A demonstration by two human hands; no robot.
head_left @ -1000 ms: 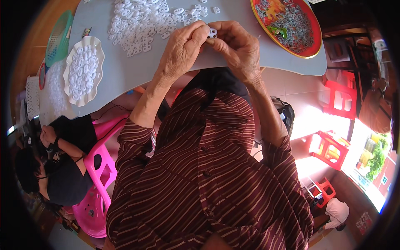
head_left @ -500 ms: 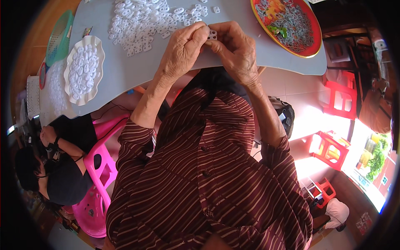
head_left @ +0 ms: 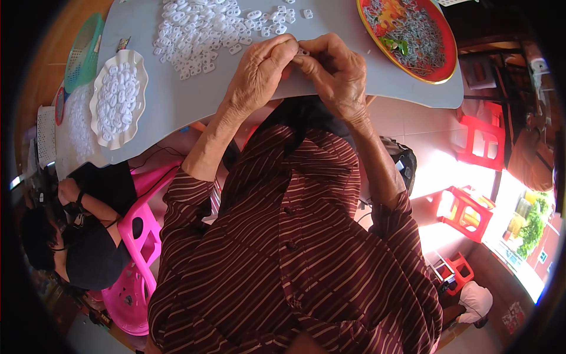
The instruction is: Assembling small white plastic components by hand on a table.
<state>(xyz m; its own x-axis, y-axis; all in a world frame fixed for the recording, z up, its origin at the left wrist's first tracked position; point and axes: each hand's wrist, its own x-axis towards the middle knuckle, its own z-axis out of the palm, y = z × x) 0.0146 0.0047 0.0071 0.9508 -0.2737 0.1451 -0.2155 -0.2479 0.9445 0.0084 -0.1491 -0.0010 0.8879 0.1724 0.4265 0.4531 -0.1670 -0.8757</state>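
A small white plastic piece with holes is pinched between the fingertips of both hands, above the near edge of the table. My left hand is closed, thumb and fingers pressed together at the piece's left side. From the other side, my right hand grips it between thumb and curled forefinger. Fingers cover most of the piece. Beyond my hands lies a loose heap of similar white pieces. To the right, a red and yellow plate bears many small grey metal pieces and a green bit.
On the left of the grey table stands a white wavy-edged dish full of white pieces, near a green basket and a clear bag of white bits. A person in black sits by a pink chair. Red stools stand right.
My right hand has shifted slightly right. The white piece has tilted, so less of its holed face shows. My left hand has barely moved.
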